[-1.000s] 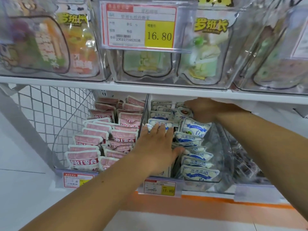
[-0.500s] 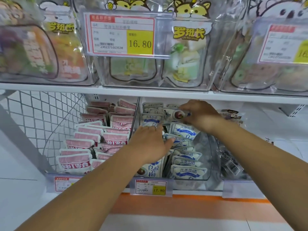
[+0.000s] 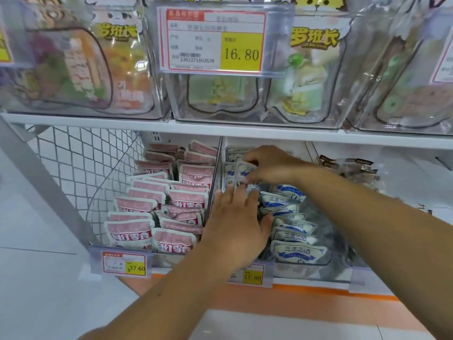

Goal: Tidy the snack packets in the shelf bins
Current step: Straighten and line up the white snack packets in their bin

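Observation:
The middle clear bin (image 3: pixel 326 262) on the lower shelf holds rows of blue-and-white snack packets (image 3: pixel 297 251). My left hand (image 3: pixel 236 217) lies flat on the left row of these packets, fingers stretched out, gripping nothing. Further back, my right hand (image 3: pixel 272 165) pinches one blue-and-white packet (image 3: pixel 242 169) between fingers and thumb, just above the back of the left row. The packets under my left palm are hidden. The bin to the left is full of pink-and-white packets (image 3: pixel 137 233) standing in rows.
A clear divider (image 3: pixel 212 182) separates the pink and blue bins. The right bin holds dark packets (image 3: pixel 350 165). A white wire mesh (image 3: pixel 73 168) closes the left end. The upper shelf edge (image 3: pixel 245 131) with clear bins hangs close above my hands. Price tags (image 3: pixel 123 262) line the front.
My right hand has come left from the bin's back right to above the left row, holding a packet. My left hand stays pressed on the front packets.

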Demonstrator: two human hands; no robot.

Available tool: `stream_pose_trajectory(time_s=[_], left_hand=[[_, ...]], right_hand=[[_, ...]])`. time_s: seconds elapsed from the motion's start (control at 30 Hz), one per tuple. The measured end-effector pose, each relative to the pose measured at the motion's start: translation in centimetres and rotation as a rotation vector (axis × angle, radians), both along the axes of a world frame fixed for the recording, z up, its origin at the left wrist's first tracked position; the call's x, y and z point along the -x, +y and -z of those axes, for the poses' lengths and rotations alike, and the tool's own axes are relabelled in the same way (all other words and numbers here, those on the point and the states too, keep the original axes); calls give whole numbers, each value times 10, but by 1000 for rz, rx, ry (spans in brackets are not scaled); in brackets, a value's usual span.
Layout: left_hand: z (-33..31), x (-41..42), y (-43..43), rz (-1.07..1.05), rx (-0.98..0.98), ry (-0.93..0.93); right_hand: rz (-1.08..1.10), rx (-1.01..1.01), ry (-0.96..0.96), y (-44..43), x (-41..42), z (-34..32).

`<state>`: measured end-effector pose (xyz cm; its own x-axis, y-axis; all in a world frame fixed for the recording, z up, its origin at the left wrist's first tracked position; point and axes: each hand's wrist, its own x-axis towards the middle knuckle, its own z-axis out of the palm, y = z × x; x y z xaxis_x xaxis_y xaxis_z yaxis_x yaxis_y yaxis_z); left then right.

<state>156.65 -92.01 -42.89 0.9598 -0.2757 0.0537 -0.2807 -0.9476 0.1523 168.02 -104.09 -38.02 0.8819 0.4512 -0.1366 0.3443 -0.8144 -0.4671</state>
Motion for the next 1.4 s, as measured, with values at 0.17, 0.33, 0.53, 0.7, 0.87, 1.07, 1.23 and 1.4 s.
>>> stream_pose_trajectory(time_s=[0.17,0.33,0.53,0.7,0.87,1.07,1.23,1.4], left_hand=[[1,1,-1,-16,26,18],[2,2,-3,-17,40,14],[2,0,-2,-34,100,16],[-3,-1,0,-38,61,82],[-8,-13,-3,-31,-13,127],[-5,-29,-4,-7,20,87],[-7,-32,-5,-25,53,125],[-15,-49,-7,56,145,46]], right_hand=[[-26,32,69,-7,-7,-6],[-46,26,-23,0,-10,3],[-148,136,-20,38,-28,36],[-38,-39,77,13,-23,8],[212,-86,17,-70,20,-20],[46,345,-301,-61,46,14],[-44,533,-300,-65,32,22],[14,252,-354,-78,40,17]])
